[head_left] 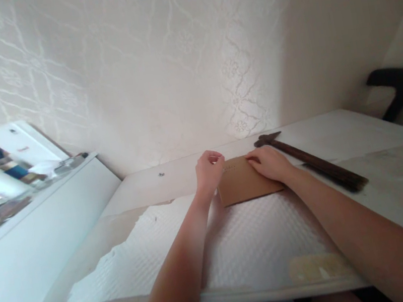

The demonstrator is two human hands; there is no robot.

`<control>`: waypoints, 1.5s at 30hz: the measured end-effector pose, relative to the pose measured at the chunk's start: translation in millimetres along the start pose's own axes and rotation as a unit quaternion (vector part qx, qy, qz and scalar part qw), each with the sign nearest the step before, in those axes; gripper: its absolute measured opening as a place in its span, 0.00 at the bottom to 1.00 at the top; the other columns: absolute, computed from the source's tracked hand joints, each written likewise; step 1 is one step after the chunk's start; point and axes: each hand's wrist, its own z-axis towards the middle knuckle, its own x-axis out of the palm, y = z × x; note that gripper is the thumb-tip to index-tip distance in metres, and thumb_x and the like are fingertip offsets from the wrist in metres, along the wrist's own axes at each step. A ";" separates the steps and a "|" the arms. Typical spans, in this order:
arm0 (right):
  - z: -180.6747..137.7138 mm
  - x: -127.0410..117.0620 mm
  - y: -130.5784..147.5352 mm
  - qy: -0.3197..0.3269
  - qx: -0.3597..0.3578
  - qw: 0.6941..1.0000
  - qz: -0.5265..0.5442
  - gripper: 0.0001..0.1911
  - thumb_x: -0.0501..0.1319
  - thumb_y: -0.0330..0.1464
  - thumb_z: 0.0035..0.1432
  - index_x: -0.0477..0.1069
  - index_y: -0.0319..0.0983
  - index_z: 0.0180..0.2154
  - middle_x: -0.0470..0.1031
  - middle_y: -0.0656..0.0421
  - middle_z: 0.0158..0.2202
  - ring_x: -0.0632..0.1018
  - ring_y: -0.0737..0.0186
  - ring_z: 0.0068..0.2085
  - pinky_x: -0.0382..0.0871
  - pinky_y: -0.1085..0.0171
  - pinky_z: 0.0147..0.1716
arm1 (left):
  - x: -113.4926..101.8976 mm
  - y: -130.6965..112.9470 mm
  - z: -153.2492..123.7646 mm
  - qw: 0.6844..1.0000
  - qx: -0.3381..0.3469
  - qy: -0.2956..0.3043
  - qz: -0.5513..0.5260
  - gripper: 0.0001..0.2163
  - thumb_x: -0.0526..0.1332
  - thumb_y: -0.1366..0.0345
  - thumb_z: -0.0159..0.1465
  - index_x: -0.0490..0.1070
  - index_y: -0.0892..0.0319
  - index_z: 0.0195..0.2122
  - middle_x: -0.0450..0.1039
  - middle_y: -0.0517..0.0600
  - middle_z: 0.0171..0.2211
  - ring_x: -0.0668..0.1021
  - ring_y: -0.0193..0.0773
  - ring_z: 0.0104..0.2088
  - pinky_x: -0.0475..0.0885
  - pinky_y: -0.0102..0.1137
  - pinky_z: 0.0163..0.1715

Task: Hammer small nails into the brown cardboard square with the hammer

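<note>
A small brown board (245, 185) lies on a white textured sheet (239, 247) on the white table (376, 143). My left hand (208, 170) hovers at the board's left far corner, fingers curled in a pinch; what it holds is too small to name. My right hand (270, 163) rests flat on the board's right far part, fingers together pressing it down. A row of tiny marks or nails shows on the board between the hands. A hammer (314, 163) with a dark wooden handle lies just right of my right hand.
The patterned wall stands right behind the table. A white cabinet (46, 232) at the left carries cluttered bottles and tools. A small dark nail (161, 174) lies on the table near the wall. A dark chair back (401, 83) is at the far right.
</note>
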 end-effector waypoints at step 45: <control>2.3 6.6 -13.4 -0.013 -0.057 0.998 -0.005 0.17 0.53 0.31 0.59 0.76 0.38 0.45 0.77 0.52 0.47 0.74 0.55 0.49 0.65 0.58 0.51 | 4.1 24.2 9.4 0.987 -0.007 0.151 0.048 0.06 0.63 0.69 0.55 0.78 0.60 0.34 0.79 0.51 0.34 0.78 0.35 0.36 0.71 0.28 0.40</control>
